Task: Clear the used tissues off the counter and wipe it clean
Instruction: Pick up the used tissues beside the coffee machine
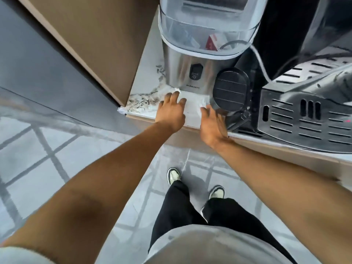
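Both hands reach over the front edge of the marble-patterned tabletop (pixel 146 80), which ends at a corner on the left beside a tall brown cabinet panel (pixel 91 44). The left hand (pixel 171 111) lies palm down with fingers spread wide, its fingertips resting on the left end of a white tissue (pixel 190 105) that is stretched flat between the 2 hands. The right hand (pixel 212 124) is also open, fingers loosely splayed, touching the tissue's crumpled right end; neither hand is closed around it. The tissue sits in the narrow strip of free tabletop between the front edge and the base of a stainless steel appliance (pixel 182 73) with a clear upper container. Just right of the tissue a round black ribbed part (pixel 230 90) overhangs this strip, nearly touching the right hand's fingers. Farther right a large black vented machine (pixel 304 115) fills the tabletop up to its front edge, leaving no free surface there. To the left of the left hand, bare veined marble runs to the corner. Below, the grey tiled floor (pixel 47 149) is open around the person's 2 shoes.
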